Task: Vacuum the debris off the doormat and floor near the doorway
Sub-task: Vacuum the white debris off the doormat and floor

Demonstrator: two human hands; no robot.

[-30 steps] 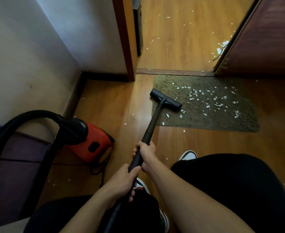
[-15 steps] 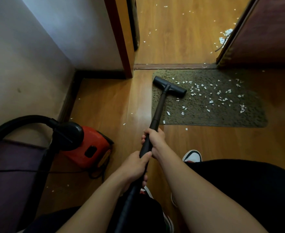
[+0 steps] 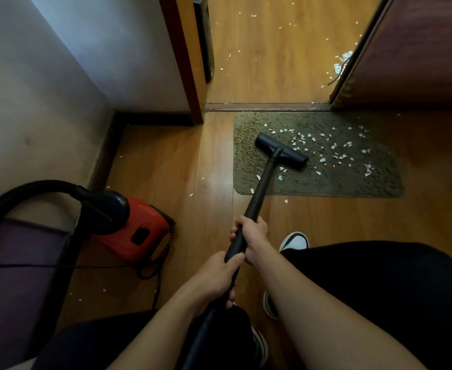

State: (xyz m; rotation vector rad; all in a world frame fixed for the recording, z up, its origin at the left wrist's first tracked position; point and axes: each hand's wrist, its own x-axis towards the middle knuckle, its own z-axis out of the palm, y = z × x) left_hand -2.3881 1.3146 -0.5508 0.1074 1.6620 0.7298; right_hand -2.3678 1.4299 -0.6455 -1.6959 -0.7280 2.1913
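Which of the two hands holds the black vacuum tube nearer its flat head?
The right hand: it grips the black vacuum tube farther forward, closer to the flat black head on the olive doormat. The left hand holds the tube behind it.

Pale wall (image 3: pixel 46 89) fills the upper L side, w/ a dark baseboard (image 3: pixel 104 156) along its foot, where it meets the floor (image 3: pixel 166 156). An orange-brown door frame post (image 3: pixel 190 62) stands at the wall's end. Just behind it is a narrow black object (image 3: pixel 204 44), not clear what. A thin threshold strip (image 3: pixel 267 106) runs from the post to a dark red-brown door (image 3: pixel 419 49) at upper R. Purple furniture piece (image 3: pixel 11 276) at btm L, in shadow.
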